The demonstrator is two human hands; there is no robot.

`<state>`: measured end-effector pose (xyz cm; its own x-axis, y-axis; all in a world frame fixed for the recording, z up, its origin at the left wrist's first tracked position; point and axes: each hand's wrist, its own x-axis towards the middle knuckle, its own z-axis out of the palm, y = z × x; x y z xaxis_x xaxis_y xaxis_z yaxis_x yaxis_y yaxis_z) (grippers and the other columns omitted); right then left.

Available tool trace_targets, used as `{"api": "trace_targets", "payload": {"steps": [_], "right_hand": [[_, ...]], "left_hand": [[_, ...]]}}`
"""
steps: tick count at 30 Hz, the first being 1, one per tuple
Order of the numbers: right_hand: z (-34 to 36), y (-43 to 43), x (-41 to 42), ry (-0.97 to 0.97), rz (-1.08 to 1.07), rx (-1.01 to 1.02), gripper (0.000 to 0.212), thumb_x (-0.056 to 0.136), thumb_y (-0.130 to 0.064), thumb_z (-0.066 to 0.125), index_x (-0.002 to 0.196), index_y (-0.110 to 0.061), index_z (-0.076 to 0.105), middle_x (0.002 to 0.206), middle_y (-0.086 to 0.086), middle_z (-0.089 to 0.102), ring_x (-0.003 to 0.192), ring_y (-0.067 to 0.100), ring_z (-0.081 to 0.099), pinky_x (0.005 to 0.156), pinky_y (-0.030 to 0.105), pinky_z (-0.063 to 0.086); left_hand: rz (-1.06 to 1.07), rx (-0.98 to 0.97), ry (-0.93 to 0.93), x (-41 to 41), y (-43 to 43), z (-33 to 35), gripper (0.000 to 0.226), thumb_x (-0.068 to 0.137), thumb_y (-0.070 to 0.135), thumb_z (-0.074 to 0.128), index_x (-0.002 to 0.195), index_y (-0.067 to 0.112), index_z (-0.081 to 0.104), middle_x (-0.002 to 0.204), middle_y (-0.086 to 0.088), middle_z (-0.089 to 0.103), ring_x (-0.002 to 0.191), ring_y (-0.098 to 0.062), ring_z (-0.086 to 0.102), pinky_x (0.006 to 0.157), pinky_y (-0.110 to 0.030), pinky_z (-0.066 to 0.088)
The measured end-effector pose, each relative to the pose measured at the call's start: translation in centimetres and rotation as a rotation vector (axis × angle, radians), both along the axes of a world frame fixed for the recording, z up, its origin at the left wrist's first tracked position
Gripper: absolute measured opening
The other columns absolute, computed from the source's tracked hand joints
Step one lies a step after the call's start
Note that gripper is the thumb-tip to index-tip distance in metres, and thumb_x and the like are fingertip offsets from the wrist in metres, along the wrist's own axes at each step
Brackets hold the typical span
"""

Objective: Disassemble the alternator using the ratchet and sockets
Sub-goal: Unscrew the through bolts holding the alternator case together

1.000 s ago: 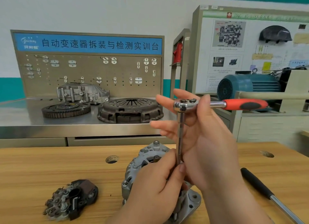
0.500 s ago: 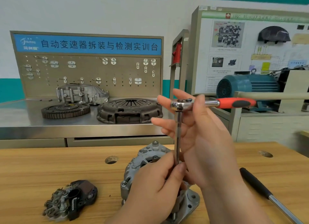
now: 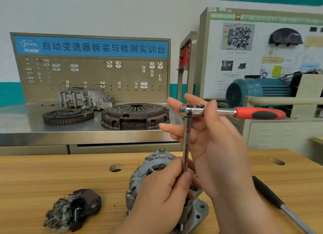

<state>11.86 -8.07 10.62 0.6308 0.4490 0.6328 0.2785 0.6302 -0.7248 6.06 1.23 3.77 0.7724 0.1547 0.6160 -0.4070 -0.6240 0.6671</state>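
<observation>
Pinching extension bar (image 3: 187,143) low with left hand (image 3: 160,198); right hand (image 3: 220,155) pinches ratchet (image 3: 234,112) head, other fingers spread; grips unchanged.

My left hand (image 3: 162,195) was low in front of me, and its thumb and fingers (image 3: 174,167) pinched the extension bar (image 3: 187,143) near its bottom. My right hand (image 3: 215,146) was raised higher. It held the head of the ratchet (image 3: 192,110) between the thumb and the straight, spread fingers.
</observation>
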Motion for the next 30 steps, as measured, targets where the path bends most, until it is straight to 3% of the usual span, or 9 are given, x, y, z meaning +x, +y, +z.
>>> {"api": "trace_targets", "payload": {"steps": [2, 6, 10, 13, 18, 20, 22, 27, 30], "right_hand": [[-0.05, 0.21, -0.32, -0.120, -0.145, 0.022, 0.030, 0.093, -0.046, 0.048, 0.116, -0.034, 0.062, 0.111, -0.011, 0.073, 0.089, 0.014, 0.073, 0.078, 0.027, 0.056], [-0.28, 0.19, -0.55, -0.403, -0.388, 0.003, 0.030, 0.087, -0.046, 0.055, 0.115, -0.051, 0.064, 0.119, -0.018, 0.067, 0.112, -0.003, 0.061, 0.095, 0.011, 0.044], [0.02, 0.31, -0.31, -0.091, -0.040, 0.059, 0.034, 0.087, -0.046, 0.053, 0.118, -0.038, 0.065, 0.118, -0.013, 0.070, 0.096, 0.017, 0.073, 0.089, 0.023, 0.054], [0.13, -0.06, -0.13, 0.036, 0.115, 0.026, 0.051, 0.082, -0.054, 0.047, 0.118, -0.021, 0.059, 0.109, 0.000, 0.074, 0.084, 0.024, 0.075, 0.073, 0.026, 0.058], [0.06, 0.07, -0.31, -0.140, -0.129, 0.021, 0.038, 0.079, -0.051, 0.064, 0.115, -0.039, 0.066, 0.112, -0.012, 0.072, 0.096, 0.013, 0.072, 0.080, 0.031, 0.059], [0.11, 0.03, -0.21, -0.316, -0.326, 0.002, 0.033, 0.080, -0.048, 0.061, 0.113, -0.051, 0.065, 0.118, -0.022, 0.067, 0.107, 0.007, 0.066, 0.089, 0.037, 0.057], [0.18, 0.23, -0.31, -0.323, -0.305, -0.041, 0.031, 0.076, -0.051, 0.063, 0.106, -0.058, 0.064, 0.117, -0.027, 0.065, 0.106, 0.013, 0.068, 0.089, 0.043, 0.057], [0.07, 0.01, -0.36, 0.046, 0.073, 0.060, 0.042, 0.086, -0.049, 0.050, 0.115, -0.022, 0.063, 0.109, -0.003, 0.074, 0.093, 0.022, 0.074, 0.080, 0.029, 0.059], [-0.01, 0.06, -0.25, 0.048, 0.018, 0.006, 0.047, 0.084, -0.053, 0.045, 0.115, -0.021, 0.062, 0.102, 0.000, 0.076, 0.092, 0.020, 0.073, 0.073, 0.028, 0.059]], "left_hand": [[-0.005, -0.063, 0.006, 0.17, -0.05, -0.01, 0.018, 0.089, 0.035, 0.045, 0.098, 0.036, 0.060, 0.081, 0.021, 0.071, 0.074, -0.001, 0.068, 0.067, -0.015, 0.049], [0.005, -0.089, -0.005, 0.38, -0.14, -0.01, 0.011, 0.085, 0.037, 0.049, 0.087, 0.039, 0.059, 0.065, 0.022, 0.066, 0.060, 0.004, 0.060, 0.059, -0.010, 0.041], [-0.006, -0.067, -0.005, 0.32, 0.10, -0.26, 0.031, 0.082, 0.059, 0.042, 0.102, 0.040, 0.057, 0.078, 0.016, 0.070, 0.075, -0.006, 0.067, 0.072, -0.036, 0.053], [0.026, 0.012, -0.016, 0.06, -0.01, -0.17, 0.038, 0.083, 0.062, 0.034, 0.108, 0.042, 0.055, 0.075, 0.021, 0.067, 0.074, -0.002, 0.065, 0.068, -0.027, 0.050], [0.040, -0.051, -0.003, 0.33, -0.15, -0.05, 0.014, 0.088, 0.038, 0.046, 0.094, 0.035, 0.059, 0.069, 0.023, 0.068, 0.067, 0.003, 0.066, 0.061, -0.010, 0.044], [0.032, -0.087, 0.006, 0.46, -0.23, -0.15, 0.014, 0.086, 0.041, 0.048, 0.092, 0.034, 0.059, 0.067, 0.020, 0.068, 0.064, 0.001, 0.065, 0.061, -0.011, 0.043], [0.030, -0.106, -0.008, 0.51, -0.19, -0.26, 0.025, 0.081, 0.051, 0.047, 0.093, 0.034, 0.060, 0.068, 0.020, 0.068, 0.064, 0.002, 0.064, 0.061, -0.013, 0.043], [0.029, -0.033, -0.011, 0.11, -0.05, -0.37, 0.038, 0.083, 0.063, 0.033, 0.107, 0.044, 0.056, 0.081, 0.015, 0.071, 0.080, -0.004, 0.067, 0.072, -0.033, 0.052], [0.019, -0.004, -0.024, 0.13, -0.07, -0.33, 0.034, 0.084, 0.058, 0.032, 0.106, 0.043, 0.055, 0.082, 0.022, 0.069, 0.080, -0.001, 0.067, 0.071, -0.024, 0.050]]}}
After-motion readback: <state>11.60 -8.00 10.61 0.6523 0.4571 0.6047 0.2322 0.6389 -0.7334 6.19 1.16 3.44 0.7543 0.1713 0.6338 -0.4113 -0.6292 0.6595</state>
